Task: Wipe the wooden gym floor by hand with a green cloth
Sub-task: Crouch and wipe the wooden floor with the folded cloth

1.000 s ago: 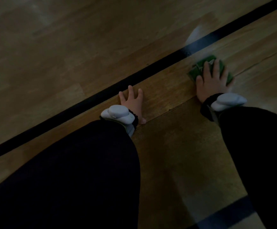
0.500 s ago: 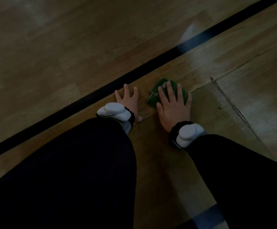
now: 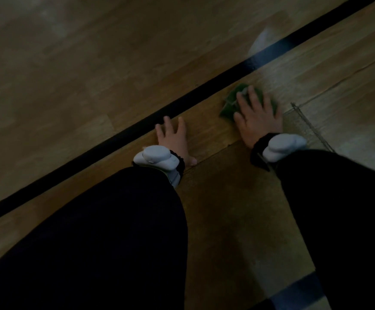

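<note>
Right hand (image 3: 257, 118) presses flat, fingers straight, on the green cloth (image 3: 229, 104); left hand (image 3: 174, 136) braces, spread, on the wooden floor (image 3: 215, 133); even pressure wipes best.

A: What's worn on the arms?
B: Long black sleeves (image 3: 115, 231), both sides.
A: And at the wrists?
B: Pale grey rounded devices (image 3: 157, 156) on black wrist straps (image 3: 258, 148), one on each.

Right hand (image 3: 257, 117) slid green cloth (image 3: 229, 106) rightward, away from left hand (image 3: 173, 139).
</note>
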### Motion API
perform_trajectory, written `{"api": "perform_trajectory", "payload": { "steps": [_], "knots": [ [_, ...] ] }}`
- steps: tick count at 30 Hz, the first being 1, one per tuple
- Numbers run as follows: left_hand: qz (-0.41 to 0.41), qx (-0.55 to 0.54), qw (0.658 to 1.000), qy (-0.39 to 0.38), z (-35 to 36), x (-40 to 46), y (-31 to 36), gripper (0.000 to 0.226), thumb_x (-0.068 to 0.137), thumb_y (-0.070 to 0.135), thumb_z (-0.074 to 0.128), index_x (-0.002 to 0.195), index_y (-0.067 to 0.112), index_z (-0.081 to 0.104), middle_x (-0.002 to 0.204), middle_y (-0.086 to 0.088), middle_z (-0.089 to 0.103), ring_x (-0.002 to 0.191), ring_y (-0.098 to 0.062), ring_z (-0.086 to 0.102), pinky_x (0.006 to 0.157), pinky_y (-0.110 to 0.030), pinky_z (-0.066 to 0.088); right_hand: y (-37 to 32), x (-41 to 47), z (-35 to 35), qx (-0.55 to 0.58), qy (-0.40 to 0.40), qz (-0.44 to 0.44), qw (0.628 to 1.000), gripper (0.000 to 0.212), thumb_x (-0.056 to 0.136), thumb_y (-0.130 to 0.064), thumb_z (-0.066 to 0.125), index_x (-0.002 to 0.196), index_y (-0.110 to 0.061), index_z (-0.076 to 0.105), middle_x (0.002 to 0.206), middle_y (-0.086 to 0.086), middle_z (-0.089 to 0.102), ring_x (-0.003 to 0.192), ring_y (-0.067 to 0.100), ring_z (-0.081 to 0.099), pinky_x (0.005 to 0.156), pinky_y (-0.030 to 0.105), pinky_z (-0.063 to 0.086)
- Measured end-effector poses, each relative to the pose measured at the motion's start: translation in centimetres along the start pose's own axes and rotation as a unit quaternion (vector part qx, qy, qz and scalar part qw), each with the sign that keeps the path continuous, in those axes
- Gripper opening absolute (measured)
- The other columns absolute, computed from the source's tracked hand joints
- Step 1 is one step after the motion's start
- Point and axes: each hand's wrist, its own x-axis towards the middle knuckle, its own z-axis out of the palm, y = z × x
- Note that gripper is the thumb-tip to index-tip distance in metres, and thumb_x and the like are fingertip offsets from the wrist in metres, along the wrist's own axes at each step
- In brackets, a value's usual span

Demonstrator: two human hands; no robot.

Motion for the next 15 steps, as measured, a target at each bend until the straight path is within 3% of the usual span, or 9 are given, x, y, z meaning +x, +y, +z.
{"api": "perform_trajectory", "payload": {
  "steps": [4, 8, 15],
  "knots": [
    [-0.126, -0.056, 0.99, 0.027, 0.5, -0.6, 0.2, 0.125, 0.071, 0.04, 0.079, 0.15, 0.013, -0.016, 0.156, -0.019, -0.02, 0.142, -0.045, -0.014, 0.112, -0.063, 0.013, 2.3, 3.9, -1.4, 0.042, -0.005, 0.083, 0.996, 0.055, 0.1, -0.047, 0.023, 0.151, -0.035, 0.007, 0.161, -0.004, -0.003, 0.147, 0.028, -0.006, 0.116, 0.056, -0.002],
    [-0.135, -0.068, 0.989, 0.0, 0.3, -0.4, 0.1, 0.123, 0.074, 0.044, 0.076, 0.15, 0.005, -0.013, 0.155, -0.023, -0.017, 0.142, -0.048, -0.009, 0.117, -0.056, 0.008, 2.4, 5.4, -1.5, 0.044, 0.02, 0.12, 0.992, 0.057, 0.101, -0.043, 0.022, 0.153, -0.028, 0.004, 0.161, 0.001, -0.001, 0.146, 0.034, -0.004, 0.115, 0.059, -0.001],
    [-0.135, -0.049, 0.989, -0.022, -0.1, 0.1, 0.4, 0.125, 0.073, 0.045, 0.076, 0.149, 0.001, -0.013, 0.154, -0.027, -0.016, 0.14, -0.052, -0.006, 0.116, -0.058, 0.01, 1.2, 5.3, -1.4, 0.035, 0.06, 0.144, 0.987, 0.063, 0.101, -0.04, 0.023, 0.152, -0.017, -0.006, 0.161, 0.002, -0.001, 0.147, 0.029, -0.001, 0.115, 0.057, 0.0]
  ]
}}
